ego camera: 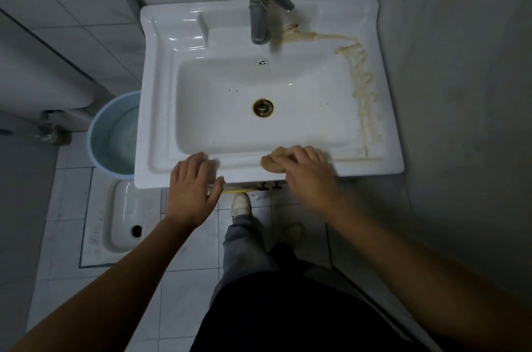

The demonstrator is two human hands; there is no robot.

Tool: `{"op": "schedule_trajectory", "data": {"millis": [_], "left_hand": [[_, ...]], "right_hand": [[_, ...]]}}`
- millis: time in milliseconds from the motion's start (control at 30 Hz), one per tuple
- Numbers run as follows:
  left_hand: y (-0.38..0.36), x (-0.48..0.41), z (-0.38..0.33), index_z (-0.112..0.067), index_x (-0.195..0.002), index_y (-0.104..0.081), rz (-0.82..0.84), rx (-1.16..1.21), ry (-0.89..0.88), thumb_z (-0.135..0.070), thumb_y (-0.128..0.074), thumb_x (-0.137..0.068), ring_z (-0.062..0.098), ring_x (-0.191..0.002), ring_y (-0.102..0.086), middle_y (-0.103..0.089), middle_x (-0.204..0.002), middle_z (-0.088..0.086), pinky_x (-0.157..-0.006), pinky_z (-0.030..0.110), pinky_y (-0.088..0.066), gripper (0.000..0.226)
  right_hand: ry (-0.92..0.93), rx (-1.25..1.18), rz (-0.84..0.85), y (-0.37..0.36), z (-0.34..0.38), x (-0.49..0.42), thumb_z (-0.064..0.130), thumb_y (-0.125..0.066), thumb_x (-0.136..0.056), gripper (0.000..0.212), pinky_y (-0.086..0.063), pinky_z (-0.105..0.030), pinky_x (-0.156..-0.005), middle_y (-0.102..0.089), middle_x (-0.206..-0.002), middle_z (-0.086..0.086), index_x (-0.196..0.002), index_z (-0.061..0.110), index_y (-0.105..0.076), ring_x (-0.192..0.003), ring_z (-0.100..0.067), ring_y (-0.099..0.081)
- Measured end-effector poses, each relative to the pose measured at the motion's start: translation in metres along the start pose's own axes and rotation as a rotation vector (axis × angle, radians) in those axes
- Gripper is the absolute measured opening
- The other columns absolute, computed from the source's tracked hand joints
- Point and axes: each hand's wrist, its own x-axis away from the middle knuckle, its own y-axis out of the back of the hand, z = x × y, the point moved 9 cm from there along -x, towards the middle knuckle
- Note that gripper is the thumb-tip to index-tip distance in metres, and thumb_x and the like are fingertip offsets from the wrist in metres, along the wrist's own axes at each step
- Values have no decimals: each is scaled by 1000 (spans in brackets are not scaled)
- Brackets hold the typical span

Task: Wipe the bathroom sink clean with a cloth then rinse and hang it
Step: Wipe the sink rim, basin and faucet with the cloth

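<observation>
At the left, just beside the sink's left edge, I see a blue bucket [100,127] on the floor; whether it holds water I cannot tell. The white sink [155,109] shows its drain [263,107] and some dark specks in the basin. The left hand [193,181] lies flat on the front edge, fingers straight, holding nothing. Further right on this edge, the cloth [270,163] is under the right hand [308,170], whose fingers curl over it. A yellowish stain [364,83] runs along the right edge.
</observation>
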Motion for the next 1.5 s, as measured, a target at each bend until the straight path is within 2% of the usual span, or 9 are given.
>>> {"op": "schedule_trajectory", "data": {"millis": [200,367,500,633,767,967,1200,1333,1500], "left_hand": [[-13,-24,-45,-13,-130,-56,65,18,-152,-42,-46,-100,30,-131,-49,-56,-140,12,-110,45,-38,43],[-14,-44,-64,-12,-129,-58,95,25,-186,-45,-43,-99,31,-129,-52,-57,-141,13,-108,44,-40,47],[-20,-49,-64,-11,-130,-58,124,82,-114,-44,-41,-98,32,-128,-53,-58,-139,13,-105,45,-42,49],[-21,-36,-49,-9,-127,-58,138,89,-121,-41,-42,-100,32,-125,-56,-61,-133,14,-105,45,-43,45],[-16,-28,-46,-10,-130,-56,139,75,-179,-38,-45,-101,30,-126,-53,-60,-134,14,-108,45,-42,42],[-19,-37,-57,-15,-128,-58,154,60,-157,-45,-40,-99,28,-128,-53,-61,-135,10,-108,44,-39,45],[-31,-62,-93,-14,-121,-62,163,69,-198,-46,-42,-99,29,-119,-57,-63,-130,8,-99,41,-39,43],[-40,-72,-99,-13,-118,-63,175,54,-207,-46,-46,-99,28,-113,-59,-65,-123,7,-94,41,-43,41],[-43,-72,-101,-12,-110,-64,174,11,-226,-42,-48,-98,28,-92,-61,-69,-103,6,-79,38,-45,36]], "right_hand": [[-276,14,-67,29,-90,33,13,-55,-90,49,-42,-41,-96,-57,-119,-4,-138,24,-58,-107,-26,-48],[-377,-147,-96,33,-73,15,7,-51,-93,44,-50,-45,-91,-57,-116,-8,-133,21,-62,-106,-29,-50],[-209,-233,-16,11,10,-13,19,-53,-95,45,-50,-36,-88,-50,-126,-4,-139,24,-52,-113,-22,-46],[-132,-123,50,-19,43,-19,32,-54,-95,34,-54,-37,-80,-50,-124,-6,-127,22,-60,-109,-24,-49],[-120,7,-10,-10,9,-9,39,-47,-91,38,-51,-33,-75,-55,-117,-1,-124,27,-63,-103,-20,-53],[-291,105,-64,27,-82,28,41,-38,-91,51,-50,-35,-70,-53,-107,-2,-138,36,-55,-96,-22,-50],[-572,112,-86,49,-168,54,42,-25,-85,59,-53,-41,-80,-50,-109,-5,-126,28,-65,-102,-27,-48],[-580,99,-94,46,-168,45,19,-48,-91,38,-53,-39,-80,-53,-113,-6,-124,27,-67,-105,-29,-50],[-485,35,-165,49,-177,23,2,-67,-82,49,-55,-44,-84,-54,-120,-12,-128,17,-63,-110,-35,-51]]}}
